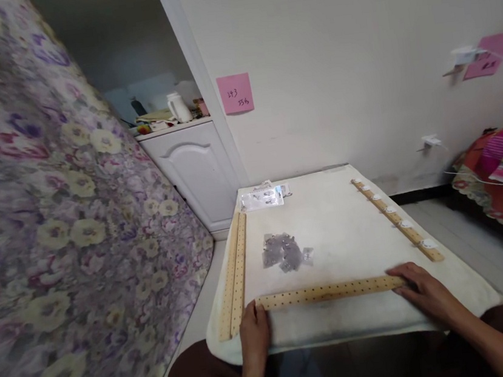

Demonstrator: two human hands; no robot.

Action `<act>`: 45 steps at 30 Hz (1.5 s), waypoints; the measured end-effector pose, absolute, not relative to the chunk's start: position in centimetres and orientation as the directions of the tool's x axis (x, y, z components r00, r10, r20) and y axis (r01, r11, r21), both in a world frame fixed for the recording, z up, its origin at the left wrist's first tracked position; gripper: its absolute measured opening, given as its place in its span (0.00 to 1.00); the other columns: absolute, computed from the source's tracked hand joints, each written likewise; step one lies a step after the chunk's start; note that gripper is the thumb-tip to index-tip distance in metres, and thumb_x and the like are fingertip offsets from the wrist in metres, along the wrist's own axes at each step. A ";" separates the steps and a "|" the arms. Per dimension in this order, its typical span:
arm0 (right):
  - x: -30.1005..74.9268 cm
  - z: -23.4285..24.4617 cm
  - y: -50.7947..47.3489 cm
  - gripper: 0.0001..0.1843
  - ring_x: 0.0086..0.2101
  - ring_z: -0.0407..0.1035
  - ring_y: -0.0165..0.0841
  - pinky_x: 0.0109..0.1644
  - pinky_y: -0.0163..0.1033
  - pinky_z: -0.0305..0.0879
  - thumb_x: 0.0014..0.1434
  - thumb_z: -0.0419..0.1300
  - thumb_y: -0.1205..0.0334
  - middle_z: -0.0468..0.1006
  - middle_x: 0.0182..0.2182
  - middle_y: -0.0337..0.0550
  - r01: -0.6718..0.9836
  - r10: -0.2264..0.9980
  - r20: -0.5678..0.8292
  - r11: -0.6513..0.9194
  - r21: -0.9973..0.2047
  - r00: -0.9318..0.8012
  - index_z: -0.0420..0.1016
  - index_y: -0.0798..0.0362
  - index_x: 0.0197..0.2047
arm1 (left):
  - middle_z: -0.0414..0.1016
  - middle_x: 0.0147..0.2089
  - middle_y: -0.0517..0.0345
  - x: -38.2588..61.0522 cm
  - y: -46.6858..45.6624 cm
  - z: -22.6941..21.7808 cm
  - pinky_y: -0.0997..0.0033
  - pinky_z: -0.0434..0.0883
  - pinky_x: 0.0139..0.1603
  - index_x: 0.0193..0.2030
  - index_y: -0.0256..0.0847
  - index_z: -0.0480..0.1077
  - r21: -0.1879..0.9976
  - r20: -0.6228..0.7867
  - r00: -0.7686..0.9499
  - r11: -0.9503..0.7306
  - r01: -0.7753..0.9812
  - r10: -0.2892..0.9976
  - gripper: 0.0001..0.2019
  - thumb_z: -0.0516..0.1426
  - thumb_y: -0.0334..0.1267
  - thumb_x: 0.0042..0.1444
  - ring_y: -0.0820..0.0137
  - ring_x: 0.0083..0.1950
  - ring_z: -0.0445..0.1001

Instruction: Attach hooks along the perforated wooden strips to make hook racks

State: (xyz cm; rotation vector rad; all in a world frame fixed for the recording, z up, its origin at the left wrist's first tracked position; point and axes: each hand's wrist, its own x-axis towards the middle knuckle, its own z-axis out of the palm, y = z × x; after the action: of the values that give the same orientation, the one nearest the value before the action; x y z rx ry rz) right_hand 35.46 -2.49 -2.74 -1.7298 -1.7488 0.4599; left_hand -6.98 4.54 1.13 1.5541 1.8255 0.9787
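A long wooden strip with rows of holes [323,293] lies crosswise near the front of the cloth-covered table [324,222]. My left hand [253,329] is closed on its left end, thumb and fingers pinching it. At the other end, my right hand [417,287] grips the strip between thumb and fingers. Beyond the strip is a loose pile of small clear plastic packets [284,252] with dark bits in them; their contents are too small to name. Two more perforated wooden strips [235,276] lie side by side along the table's left edge.
Along the right edge lies another wooden strip with several white pieces on it [407,227]. Clear plastic packaging [262,197] sits at the back left corner. A floral curtain [76,222] hangs on the left, and a white cabinet [191,168] and wall stand behind.
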 end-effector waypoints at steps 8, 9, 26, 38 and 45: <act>35.1 -1.1 -2.9 0.21 0.41 0.66 0.38 0.46 0.42 0.63 0.48 0.56 0.57 0.71 0.41 0.46 0.661 0.973 0.112 -0.052 -0.748 0.203 0.71 0.51 0.47 | 0.75 0.30 0.56 -7.5 5.1 1.2 0.67 0.67 0.36 0.43 0.43 0.68 0.705 0.079 -0.146 0.048 0.708 0.986 0.15 0.52 0.45 0.50 0.62 0.34 0.74; 35.1 -1.0 -2.9 0.20 0.40 0.66 0.38 0.45 0.41 0.63 0.48 0.55 0.57 0.71 0.40 0.46 0.652 0.974 0.098 -0.062 -0.755 0.206 0.71 0.51 0.46 | 0.74 0.28 0.58 -7.6 5.2 1.2 0.68 0.66 0.34 0.43 0.43 0.68 0.706 0.066 -0.141 0.053 0.706 0.988 0.15 0.52 0.45 0.50 0.63 0.32 0.73; 35.9 -1.4 -2.9 0.21 0.38 0.67 0.37 0.44 0.41 0.64 0.48 0.53 0.58 0.73 0.40 0.45 0.588 0.968 0.080 -0.079 -0.805 0.240 0.71 0.53 0.47 | 0.71 0.26 0.60 -7.5 4.1 1.2 0.69 0.64 0.31 0.46 0.40 0.68 0.806 0.089 -0.159 0.023 0.591 0.983 0.18 0.54 0.44 0.48 0.64 0.29 0.71; 27.3 1.9 6.1 0.12 0.31 0.67 0.35 0.37 0.38 0.62 0.51 0.54 0.56 0.75 0.27 0.40 0.483 0.974 0.120 0.012 -0.876 0.192 0.72 0.53 0.35 | 0.69 0.24 0.63 -7.6 3.9 0.5 0.71 0.63 0.27 0.46 0.41 0.67 0.880 0.034 -0.161 0.047 0.473 0.986 0.19 0.54 0.46 0.48 0.67 0.24 0.69; 21.1 0.8 11.9 0.11 0.30 0.67 0.33 0.35 0.36 0.61 0.47 0.57 0.60 0.75 0.26 0.40 0.442 0.964 0.021 -0.102 -0.891 0.264 0.73 0.54 0.35 | 0.68 0.24 0.63 -7.2 3.3 1.5 0.72 0.63 0.25 0.45 0.40 0.67 0.890 0.062 -0.182 0.028 0.455 0.981 0.19 0.55 0.45 0.47 0.68 0.24 0.69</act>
State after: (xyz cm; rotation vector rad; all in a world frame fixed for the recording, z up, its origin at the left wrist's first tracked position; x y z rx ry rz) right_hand 21.12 11.86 0.81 -1.6895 -1.3064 0.7770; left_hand -7.23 3.31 1.50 1.4691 1.6989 1.1041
